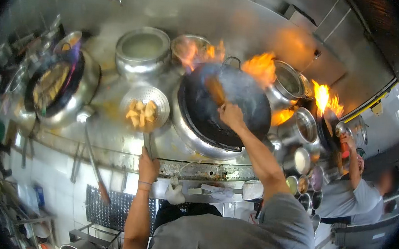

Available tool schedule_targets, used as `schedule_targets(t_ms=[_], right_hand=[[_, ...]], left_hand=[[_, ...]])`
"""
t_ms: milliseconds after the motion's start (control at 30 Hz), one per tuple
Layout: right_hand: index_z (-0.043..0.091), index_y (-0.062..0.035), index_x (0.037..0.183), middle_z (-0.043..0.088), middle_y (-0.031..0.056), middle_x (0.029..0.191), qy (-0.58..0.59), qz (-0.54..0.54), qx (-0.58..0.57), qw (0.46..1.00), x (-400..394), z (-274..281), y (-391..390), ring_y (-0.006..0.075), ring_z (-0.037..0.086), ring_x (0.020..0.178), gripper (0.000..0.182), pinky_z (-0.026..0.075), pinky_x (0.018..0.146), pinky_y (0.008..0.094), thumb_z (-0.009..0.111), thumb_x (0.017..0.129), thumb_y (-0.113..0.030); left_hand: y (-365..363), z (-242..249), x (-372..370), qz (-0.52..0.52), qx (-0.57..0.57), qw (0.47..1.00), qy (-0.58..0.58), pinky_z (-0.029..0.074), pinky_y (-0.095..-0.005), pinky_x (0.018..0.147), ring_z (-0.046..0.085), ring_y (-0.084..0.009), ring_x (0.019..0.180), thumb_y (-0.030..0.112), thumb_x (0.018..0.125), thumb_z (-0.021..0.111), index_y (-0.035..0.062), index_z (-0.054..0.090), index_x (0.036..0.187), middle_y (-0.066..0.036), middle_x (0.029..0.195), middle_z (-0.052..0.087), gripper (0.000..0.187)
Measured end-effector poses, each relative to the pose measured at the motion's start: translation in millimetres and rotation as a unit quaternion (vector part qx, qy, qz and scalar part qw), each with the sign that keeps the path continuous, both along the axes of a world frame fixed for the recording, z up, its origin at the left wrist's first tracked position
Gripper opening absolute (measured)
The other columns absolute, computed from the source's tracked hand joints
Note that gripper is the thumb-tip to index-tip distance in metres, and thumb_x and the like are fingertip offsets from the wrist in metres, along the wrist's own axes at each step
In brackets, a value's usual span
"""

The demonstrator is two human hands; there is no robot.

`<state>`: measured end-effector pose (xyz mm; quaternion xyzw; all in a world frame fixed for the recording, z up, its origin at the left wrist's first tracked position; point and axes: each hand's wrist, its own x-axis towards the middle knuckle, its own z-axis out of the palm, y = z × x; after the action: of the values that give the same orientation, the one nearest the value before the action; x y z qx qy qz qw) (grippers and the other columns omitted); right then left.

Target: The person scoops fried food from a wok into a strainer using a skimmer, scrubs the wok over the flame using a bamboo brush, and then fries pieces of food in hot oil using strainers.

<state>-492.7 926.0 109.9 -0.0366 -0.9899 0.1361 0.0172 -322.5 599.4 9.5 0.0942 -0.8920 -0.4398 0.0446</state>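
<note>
My left hand (149,166) is closed round the handle of a perforated strainer (159,103). Pale golden chunks (140,114) lie in its bowl, over the steel stove top. My right hand (231,116) grips a brown brush (215,90), whose bristles are over the inside of a large black wok (253,108). Smoke or steam hangs in the wok, and flames rise behind it on both sides.
A steel pot of liquid (142,48) stands behind the strainer. Another wok (51,85) holds food at the left. A ladle (93,151) leans over the stove's front edge. At the right a co-worker (357,197) stands near a flaming wok and several containers.
</note>
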Motion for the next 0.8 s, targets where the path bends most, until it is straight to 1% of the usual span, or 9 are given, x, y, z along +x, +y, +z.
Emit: schedule_targets(t_ms=[133, 233, 333, 400, 467, 533, 567, 667, 800], right_hand=[[0.052, -0.0077, 0.124, 0.065, 0.0249, 0.092, -0.110, 0.114, 0.027, 0.987, 83.3, 69.6, -11.3, 0.0421, 0.063, 0.089, 0.050, 0.050, 0.082, 0.0484, 0.063, 0.081, -0.031], [0.060, -0.0072, 0.115, 0.066, 0.0233, 0.093, -0.140, 0.086, 0.112, 0.980, 44.4, 35.7, 42.2, 0.0404, 0.064, 0.089, 0.042, 0.052, 0.081, 0.0477, 0.064, 0.080, -0.031], [0.060, -0.0064, 0.112, 0.066, 0.0223, 0.091, -0.073, -0.031, 0.134, 0.988, 1.7, 19.3, 25.0, 0.0407, 0.064, 0.086, 0.039, 0.052, 0.078, 0.0473, 0.062, 0.081, -0.031], [0.059, -0.0054, 0.111, 0.067, 0.0216, 0.089, -0.053, -0.017, 0.119, 0.991, 12.1, 12.8, 8.2, 0.0404, 0.065, 0.085, 0.039, 0.053, 0.077, 0.0469, 0.062, 0.081, -0.030], [0.059, -0.0044, 0.110, 0.067, 0.0209, 0.087, -0.032, 0.002, 0.107, 0.994, 43.5, 26.5, 0.7, 0.0400, 0.065, 0.084, 0.038, 0.053, 0.076, 0.0464, 0.061, 0.081, -0.030], [0.057, -0.0035, 0.113, 0.067, 0.0196, 0.084, -0.130, 0.118, 0.163, 0.971, 91.0, 77.4, 8.0, 0.0367, 0.066, 0.083, 0.039, 0.054, 0.074, 0.0460, 0.059, 0.082, -0.027], [0.057, -0.0035, 0.113, 0.067, 0.0196, 0.084, -0.131, 0.119, 0.168, 0.970, 91.7, 81.9, 21.9, 0.0367, 0.066, 0.083, 0.039, 0.054, 0.074, 0.0460, 0.059, 0.082, -0.027], [0.064, -0.0094, 0.103, 0.067, 0.0189, 0.086, -0.084, 0.052, 0.276, 0.956, 71.2, 60.8, 64.5, 0.0344, 0.067, 0.082, 0.029, 0.055, 0.069, 0.0444, 0.062, 0.080, -0.026], [0.062, -0.0064, 0.105, 0.068, 0.0176, 0.087, -0.044, -0.012, 0.232, 0.972, 2.3, 5.7, 66.4, 0.0340, 0.067, 0.081, 0.032, 0.055, 0.068, 0.0451, 0.062, 0.080, -0.027]], left_hand=[[-30.5, 15.8, 29.4, -0.031, -0.005, 0.999, -0.012, 0.045, -0.0474, 0.084, 0.053, -0.0483, 0.095, 0.006, 0.076, 0.060, -0.0082, 0.030, 0.136, -0.034, 0.106, 0.054, 0.069], [-45.9, 23.3, 56.2, -0.056, -0.046, 0.997, 0.016, 0.045, -0.0479, 0.083, 0.053, -0.0484, 0.095, 0.006, 0.077, 0.059, -0.0086, 0.030, 0.135, -0.034, 0.106, 0.054, 0.066], [-43.6, 35.6, 57.8, -0.051, -0.059, 0.997, 0.004, 0.045, -0.0484, 0.082, 0.054, -0.0485, 0.094, 0.005, 0.079, 0.057, -0.0084, 0.032, 0.134, -0.034, 0.106, 0.054, 0.063], [-44.6, 43.5, 57.0, -0.027, -0.075, 0.996, -0.025, 0.046, -0.0493, 0.079, 0.054, -0.0492, 0.093, 0.006, 0.079, 0.057, -0.0086, 0.035, 0.132, -0.035, 0.106, 0.053, 0.059], [-41.8, 52.2, 57.3, -0.020, -0.100, 0.995, -0.003, 0.045, -0.0493, 0.079, 0.054, -0.0474, 0.090, 0.005, 0.080, 0.057, -0.0088, 0.040, 0.127, -0.033, 0.101, 0.055, 0.052], [-37.0, 66.8, 57.0, -0.005, -0.134, 0.976, 0.169, 0.043, -0.0490, 0.080, 0.054, -0.0447, 0.088, 0.002, 0.080, 0.056, -0.0070, 0.047, 0.122, -0.028, 0.095, 0.056, 0.043], [-23.3, 94.1, 54.1, 0.009, -0.065, 0.988, 0.143, 0.043, -0.0466, 0.082, 0.055, -0.0414, 0.089, -0.002, 0.078, 0.055, -0.0044, 0.055, 0.112, -0.024, 0.092, 0.058, 0.034], [28.1, 123.9, 47.7, -0.138, 0.014, 0.970, 0.202, 0.045, -0.0415, 0.083, 0.057, -0.0380, 0.092, -0.004, 0.071, 0.057, -0.0027, 0.062, 0.097, -0.020, 0.097, 0.061, 0.027], [135.0, 144.0, 36.8, -0.315, 0.056, 0.903, 0.288, 0.044, -0.0424, 0.092, 0.056, -0.0360, 0.098, 0.000, 0.071, 0.058, -0.0030, 0.062, 0.096, -0.019, 0.103, 0.060, 0.026]])
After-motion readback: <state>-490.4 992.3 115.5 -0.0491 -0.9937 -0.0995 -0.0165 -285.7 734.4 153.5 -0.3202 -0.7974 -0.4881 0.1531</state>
